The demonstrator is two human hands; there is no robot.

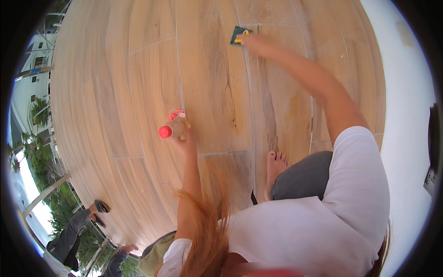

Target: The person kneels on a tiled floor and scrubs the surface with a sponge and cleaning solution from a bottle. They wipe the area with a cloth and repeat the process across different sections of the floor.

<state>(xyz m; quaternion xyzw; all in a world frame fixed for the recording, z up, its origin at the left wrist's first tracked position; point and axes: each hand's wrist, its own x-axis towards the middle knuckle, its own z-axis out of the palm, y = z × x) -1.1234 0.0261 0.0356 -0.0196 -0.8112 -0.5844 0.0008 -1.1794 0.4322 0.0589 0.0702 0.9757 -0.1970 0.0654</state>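
Left hand [185, 141] grip wraps red-capped bottle [173, 129]; right hand [255, 42] presses green-yellow sponge [239, 35] (flat) on wood-grain tile floor [115, 92].

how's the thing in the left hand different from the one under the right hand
The bottle in the left hand is rounded, pale with a red cap, and lifted off the floor. The scrub pad under the right hand is flat, green and yellow, pressed on the floor. Each sits in one hand.
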